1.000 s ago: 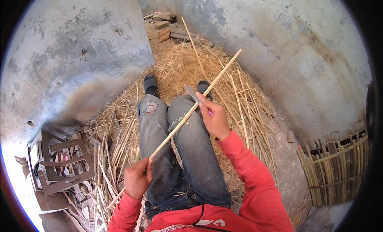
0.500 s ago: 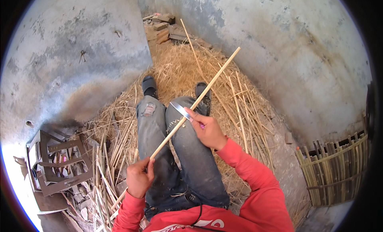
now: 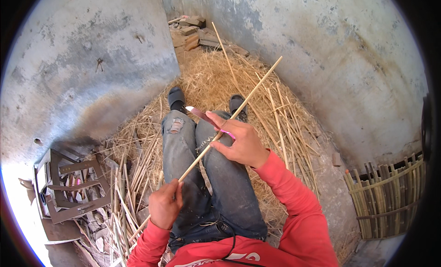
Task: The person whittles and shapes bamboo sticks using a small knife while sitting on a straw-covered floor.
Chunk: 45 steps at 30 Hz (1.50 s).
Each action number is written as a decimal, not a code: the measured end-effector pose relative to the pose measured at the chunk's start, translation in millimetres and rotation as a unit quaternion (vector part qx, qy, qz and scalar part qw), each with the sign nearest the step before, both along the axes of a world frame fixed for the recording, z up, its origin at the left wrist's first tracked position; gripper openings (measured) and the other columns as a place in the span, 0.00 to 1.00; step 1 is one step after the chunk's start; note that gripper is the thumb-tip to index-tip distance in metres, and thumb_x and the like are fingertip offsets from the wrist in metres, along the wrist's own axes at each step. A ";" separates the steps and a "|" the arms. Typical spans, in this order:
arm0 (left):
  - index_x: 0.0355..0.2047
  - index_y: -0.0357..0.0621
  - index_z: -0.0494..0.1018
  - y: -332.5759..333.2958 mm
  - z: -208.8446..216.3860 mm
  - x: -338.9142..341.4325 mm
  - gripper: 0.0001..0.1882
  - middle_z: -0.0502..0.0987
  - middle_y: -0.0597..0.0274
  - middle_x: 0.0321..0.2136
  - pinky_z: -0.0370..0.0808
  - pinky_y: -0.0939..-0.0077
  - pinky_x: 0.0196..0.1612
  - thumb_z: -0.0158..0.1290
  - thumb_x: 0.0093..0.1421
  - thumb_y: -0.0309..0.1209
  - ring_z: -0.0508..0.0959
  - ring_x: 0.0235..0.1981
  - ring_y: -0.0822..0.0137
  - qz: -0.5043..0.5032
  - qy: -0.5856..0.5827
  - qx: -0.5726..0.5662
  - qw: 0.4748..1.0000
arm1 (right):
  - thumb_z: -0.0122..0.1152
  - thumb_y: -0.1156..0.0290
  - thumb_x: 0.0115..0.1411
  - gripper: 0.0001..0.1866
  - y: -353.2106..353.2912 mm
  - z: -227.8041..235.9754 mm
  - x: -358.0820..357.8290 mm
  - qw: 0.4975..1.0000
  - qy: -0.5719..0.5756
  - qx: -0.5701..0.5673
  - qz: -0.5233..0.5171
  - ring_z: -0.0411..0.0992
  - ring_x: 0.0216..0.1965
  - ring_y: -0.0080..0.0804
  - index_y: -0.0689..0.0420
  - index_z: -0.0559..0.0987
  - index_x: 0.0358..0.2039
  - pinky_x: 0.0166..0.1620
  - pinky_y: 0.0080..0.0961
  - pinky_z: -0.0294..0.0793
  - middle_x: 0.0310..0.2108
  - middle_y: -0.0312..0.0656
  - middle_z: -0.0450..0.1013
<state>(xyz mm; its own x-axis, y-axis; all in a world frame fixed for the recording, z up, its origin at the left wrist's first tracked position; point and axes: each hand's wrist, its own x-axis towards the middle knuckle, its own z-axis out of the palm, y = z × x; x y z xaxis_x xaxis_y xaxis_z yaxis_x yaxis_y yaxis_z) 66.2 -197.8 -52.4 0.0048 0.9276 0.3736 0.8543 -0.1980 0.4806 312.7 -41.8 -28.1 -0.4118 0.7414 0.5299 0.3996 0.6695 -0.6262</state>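
Observation:
A long, pale bamboo stick (image 3: 197, 162) slants over my lap, its far end up and to the right. My left hand (image 3: 164, 206) is closed around the lower part of the stick, by my left thigh. In my right hand (image 3: 248, 145) is a knife (image 3: 200, 114) with a pink handle, its blade pointing up and left over my knees. The knife crosses the stick by my right knee. My right thumb and forefinger lie along opposite sides of the stick there; whether they press on it I cannot tell.
Fine shavings (image 3: 209, 74) cover the floor around my slippers. Loose strips (image 3: 287, 124) lie to the right and more bamboo pieces (image 3: 121, 198) to the left. A broken dark frame (image 3: 80, 211) leans at the left. A slatted bamboo basket (image 3: 386, 198) stands at the right, near the wall (image 3: 340, 60).
My right hand has turned and its fingers have loosened around the knife. The blade has tilted, and its shiny face now looks dark reddish. My left hand keeps its grip on the stick.

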 end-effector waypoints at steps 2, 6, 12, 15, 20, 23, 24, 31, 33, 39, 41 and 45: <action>0.36 0.44 0.79 0.1 1.6 0.3 0.04 0.74 0.52 0.19 0.70 0.56 0.22 0.62 0.62 0.28 0.77 0.19 0.48 -0.001 0.004 0.005 1.000 | 0.71 0.73 0.53 0.40 3.2 6.8 -1.7 1.000 -0.027 -0.009 0.014 0.78 0.31 0.46 0.47 0.71 0.68 0.38 0.37 0.79 0.34 0.48 0.80; 0.36 0.44 0.79 0.0 0.8 -0.2 0.04 0.73 0.52 0.19 0.70 0.56 0.22 0.62 0.62 0.28 0.76 0.18 0.48 -0.001 0.009 0.006 1.000 | 0.69 0.74 0.55 0.38 15.0 10.2 -2.2 0.996 -0.060 -0.069 0.018 0.79 0.29 0.47 0.48 0.72 0.68 0.38 0.35 0.80 0.34 0.51 0.81; 0.35 0.43 0.79 -3.3 0.1 -6.4 0.04 0.74 0.51 0.20 0.69 0.56 0.22 0.62 0.62 0.28 0.76 0.18 0.48 -0.002 -0.016 -0.019 1.000 | 0.64 0.79 0.58 0.32 44.5 22.6 16.3 0.991 0.073 -0.041 -0.104 0.81 0.29 0.42 0.53 0.75 0.65 0.34 0.35 0.79 0.33 0.49 0.82; 0.33 0.41 0.79 -7.0 0.2 -12.5 0.05 0.74 0.49 0.20 0.68 0.59 0.21 0.62 0.62 0.28 0.74 0.17 0.48 -0.004 -0.069 -0.069 0.995 | 0.64 0.80 0.59 0.30 70.3 39.3 63.0 0.947 0.138 0.070 -0.282 0.78 0.26 0.35 0.56 0.76 0.64 0.33 0.31 0.79 0.31 0.45 0.82; 0.32 0.33 0.80 -11.0 -3.5 -18.6 0.07 0.70 0.55 0.14 0.63 0.71 0.20 0.61 0.63 0.26 0.69 0.12 0.71 -0.003 -0.135 -0.114 0.984 | 0.64 0.69 0.66 0.19 76.9 31.9 114.9 0.856 0.025 0.257 -0.448 0.73 0.22 0.32 0.60 0.80 0.56 0.29 0.32 0.73 0.23 0.41 0.76; 0.33 0.33 0.81 -9.3 1.6 -17.8 0.07 0.71 0.58 0.13 0.63 0.72 0.20 0.61 0.64 0.26 0.69 0.13 0.73 0.005 -0.151 -0.138 0.979 | 0.58 0.61 0.71 0.16 54.9 13.2 95.6 0.934 0.074 0.023 -0.348 0.72 0.21 0.32 0.61 0.82 0.47 0.28 0.32 0.70 0.20 0.40 0.74; 0.33 0.33 0.81 -10.0 -1.2 -19.6 0.07 0.71 0.58 0.13 0.63 0.73 0.20 0.61 0.64 0.27 0.68 0.13 0.73 0.007 -0.157 -0.138 0.978 | 0.56 0.59 0.72 0.18 48.4 4.7 88.0 0.947 0.089 -0.066 -0.301 0.71 0.20 0.32 0.62 0.83 0.41 0.27 0.32 0.69 0.19 0.40 0.72; 0.33 0.31 0.82 -14.5 4.6 -25.1 0.11 0.73 0.64 0.13 0.65 0.75 0.21 0.59 0.67 0.30 0.68 0.15 0.76 0.016 -0.162 -0.197 0.967 | 0.53 0.53 0.73 0.28 50.7 -27.6 80.4 0.951 0.027 -0.135 -0.276 0.69 0.18 0.42 0.65 0.78 0.24 0.26 0.38 0.65 0.15 0.49 0.67; 0.34 0.32 0.83 -23.6 -14.7 -44.1 0.12 0.72 0.67 0.14 0.63 0.76 0.22 0.58 0.68 0.31 0.67 0.16 0.78 0.005 -0.214 -0.215 0.953 | 0.53 0.53 0.73 0.29 58.7 -29.4 80.0 0.949 0.002 -0.111 -0.294 0.69 0.19 0.50 0.65 0.78 0.23 0.26 0.42 0.65 0.16 0.53 0.68; 0.36 0.33 0.85 -41.9 -2.0 -84.5 0.16 0.66 0.74 0.13 0.57 0.78 0.21 0.56 0.71 0.36 0.62 0.18 0.82 0.016 -0.270 -0.344 0.899 | 0.52 0.54 0.73 0.29 86.8 -40.2 90.3 0.924 -0.039 -0.055 -0.377 0.70 0.21 0.62 0.65 0.77 0.22 0.26 0.50 0.66 0.18 0.59 0.71; 0.36 0.34 0.85 -43.9 3.7 -84.0 0.17 0.66 0.74 0.13 0.57 0.78 0.21 0.55 0.71 0.37 0.63 0.17 0.82 0.013 -0.258 -0.345 0.903 | 0.52 0.54 0.73 0.28 90.6 -45.3 88.2 0.924 -0.025 -0.057 -0.376 0.70 0.21 0.62 0.65 0.77 0.22 0.26 0.50 0.66 0.18 0.59 0.71; 0.35 0.34 0.85 -46.4 -4.0 -79.2 0.16 0.65 0.76 0.13 0.55 0.79 0.20 0.55 0.71 0.35 0.61 0.16 0.83 0.015 -0.280 -0.336 0.899 | 0.52 0.54 0.73 0.28 72.1 -63.4 61.9 0.948 -0.015 -0.079 -0.309 0.70 0.20 0.61 0.64 0.78 0.22 0.26 0.49 0.66 0.17 0.58 0.70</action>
<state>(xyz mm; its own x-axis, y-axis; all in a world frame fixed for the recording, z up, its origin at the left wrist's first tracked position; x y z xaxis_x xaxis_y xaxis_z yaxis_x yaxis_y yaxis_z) -13.0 -244.2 -56.4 -0.0380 0.9414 -0.3352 0.4412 0.3168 0.8397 374.7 30.3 -91.5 0.1135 0.9150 0.3872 0.7048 0.2006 -0.6805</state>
